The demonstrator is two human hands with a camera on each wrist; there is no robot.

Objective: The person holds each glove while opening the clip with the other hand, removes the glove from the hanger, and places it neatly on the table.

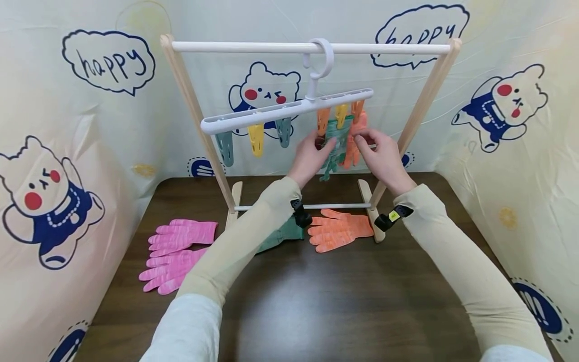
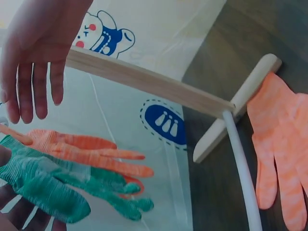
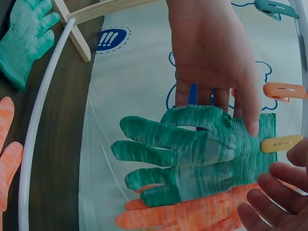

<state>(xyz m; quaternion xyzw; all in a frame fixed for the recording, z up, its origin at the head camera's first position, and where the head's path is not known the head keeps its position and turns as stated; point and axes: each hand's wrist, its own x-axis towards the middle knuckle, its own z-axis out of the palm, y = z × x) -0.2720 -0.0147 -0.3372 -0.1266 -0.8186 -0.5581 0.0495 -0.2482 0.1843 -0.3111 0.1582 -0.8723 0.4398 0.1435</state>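
Fingers [image 3: 221, 97] pinch green glove [image 3: 204, 154]; pink gloves [image 1: 190, 233]: head only.

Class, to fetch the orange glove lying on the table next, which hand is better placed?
Probably the right hand: its fingers look open and free, while the left hand pinches the green glove hanging from the yellow clip.

Bright, even light fills the head view, leaving soft glare on the near middle of the table [image 1: 289, 311]; both wrist views look dimmer, the white rod [image 3: 32, 130] bowed by distortion at left.
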